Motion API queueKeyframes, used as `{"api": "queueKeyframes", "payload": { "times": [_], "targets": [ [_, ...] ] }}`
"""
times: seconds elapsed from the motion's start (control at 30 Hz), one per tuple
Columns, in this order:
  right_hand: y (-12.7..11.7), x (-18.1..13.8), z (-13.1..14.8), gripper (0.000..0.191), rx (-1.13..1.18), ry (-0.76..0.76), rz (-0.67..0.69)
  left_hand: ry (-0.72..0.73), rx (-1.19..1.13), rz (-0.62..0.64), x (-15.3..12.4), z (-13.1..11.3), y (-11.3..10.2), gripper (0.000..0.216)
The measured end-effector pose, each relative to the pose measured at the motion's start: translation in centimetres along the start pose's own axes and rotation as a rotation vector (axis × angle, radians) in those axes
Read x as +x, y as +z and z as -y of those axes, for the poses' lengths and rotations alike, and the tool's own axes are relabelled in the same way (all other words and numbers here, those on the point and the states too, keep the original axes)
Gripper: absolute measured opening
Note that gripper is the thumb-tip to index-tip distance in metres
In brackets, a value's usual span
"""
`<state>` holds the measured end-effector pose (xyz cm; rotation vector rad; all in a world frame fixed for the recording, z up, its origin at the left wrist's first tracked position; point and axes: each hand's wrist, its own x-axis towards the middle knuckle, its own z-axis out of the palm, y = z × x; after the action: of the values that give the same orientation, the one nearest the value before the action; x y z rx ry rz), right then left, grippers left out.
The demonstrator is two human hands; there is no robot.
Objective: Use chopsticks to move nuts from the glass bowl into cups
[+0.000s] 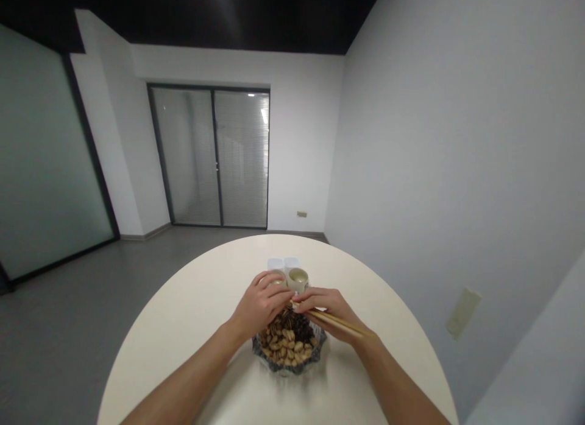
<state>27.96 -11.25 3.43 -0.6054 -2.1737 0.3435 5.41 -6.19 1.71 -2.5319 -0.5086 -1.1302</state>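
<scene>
One greenish frosted-glass panel [46, 163] in a dark frame stands at the far left, above a grey floor [59, 340]. Next comes a dark-framed glass double door [210, 157] with slatted blinds in the back wall. Below it spreads a round, cream-coloured desk [173, 333]. Over the desk, the left hand [261, 302] has its fingers curved, lying across the near side of a pale beige round cup [277, 276]; whether it grips anything cannot be told. Behind this cup sit two small white containers [275, 264], side by side. Nearer the person, between the forearms, stands a clear glass bowl with a scalloped rim [292, 369], holding tan shelled-looking nuts [286, 347] in front and small dark pieces [302, 329] toward the back right. A second beige round cup [298, 277] stands just right of the first. The right hand [326, 309] is closed around slender tan wooden chopsticks [339, 321], their front ends by the left fingertips. Farthest right, a beige plate [463, 313] is fixed to the white wall [457, 139].
</scene>
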Motion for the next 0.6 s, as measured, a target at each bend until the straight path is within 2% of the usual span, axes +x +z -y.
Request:
{"api": "queueKeyframes", "payload": {
  "times": [0.17,0.3,0.47,0.6],
  "targets": [
    [-0.2,0.2,0.7,0.014,0.033,0.066,-0.084,-0.116,0.042,0.111,-0.4,0.7,-0.3,0.026],
    [-0.4,0.1,0.3,0.014,0.069,0.125,-0.188,-0.194,0.064,0.126,-0.7,1.5,-0.4,0.029],
    [0.1,-0.1,-0.5,0.011,0.131,0.18,-0.279,-0.181,0.063,0.142,-0.7,1.4,-0.4,0.03],
    [0.3,0.0,-0.6,0.011,0.127,0.189,-0.287,-0.164,0.051,0.162,-0.5,0.9,-0.5,0.029]
  ]
}}
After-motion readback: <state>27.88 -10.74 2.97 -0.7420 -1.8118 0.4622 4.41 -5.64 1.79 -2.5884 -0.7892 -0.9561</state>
